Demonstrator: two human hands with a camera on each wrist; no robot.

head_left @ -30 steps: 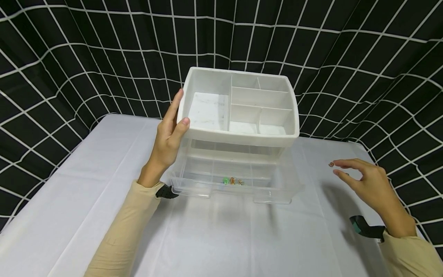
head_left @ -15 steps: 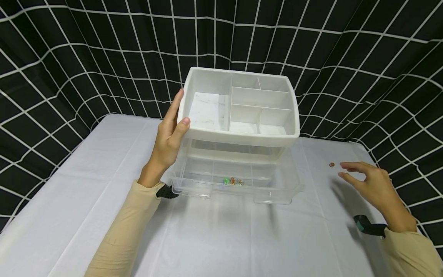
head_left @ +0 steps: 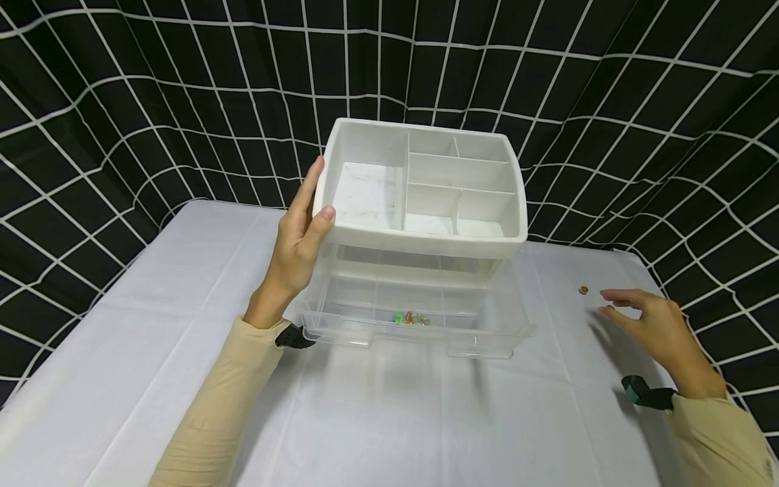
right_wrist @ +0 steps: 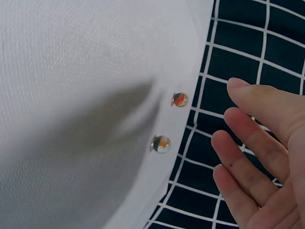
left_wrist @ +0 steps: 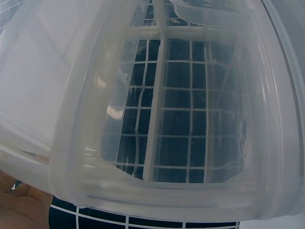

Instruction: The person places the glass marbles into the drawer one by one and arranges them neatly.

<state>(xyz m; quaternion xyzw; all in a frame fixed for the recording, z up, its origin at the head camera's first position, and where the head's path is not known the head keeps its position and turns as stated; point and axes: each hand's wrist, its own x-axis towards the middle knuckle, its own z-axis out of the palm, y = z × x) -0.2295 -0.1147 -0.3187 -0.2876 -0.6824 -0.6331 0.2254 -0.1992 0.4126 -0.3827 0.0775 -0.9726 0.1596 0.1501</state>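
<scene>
A white desk organizer (head_left: pixel 420 247) with an open compartment tray on top stands on the table. My left hand (head_left: pixel 292 253) grips its left side, thumb over the rim. Below, a clear drawer (head_left: pixel 408 338) is pulled out, with a green marble (head_left: pixel 398 318) and two orange-and-clear marbles (head_left: pixel 410 317) inside. In the left wrist view the clear plastic drawer fills most of the frame. My right hand (head_left: pixel 654 325) hovers at the right, fingers loosely curved, holding nothing. Near its fingertips lies an orange marble (right_wrist: pixel 180 99); the right wrist view shows a second, clear-and-orange marble (right_wrist: pixel 161 144).
A white cloth (head_left: pixel 365 419) covers the table. Black curtain fabric with a white grid (head_left: pixel 243 81) hangs at the back and sides. The right-hand marbles lie near the cloth's edge in the right wrist view.
My right hand has drawn slightly right and away from the orange marble, which lies where it was. The left hand and organizer have barely moved.
</scene>
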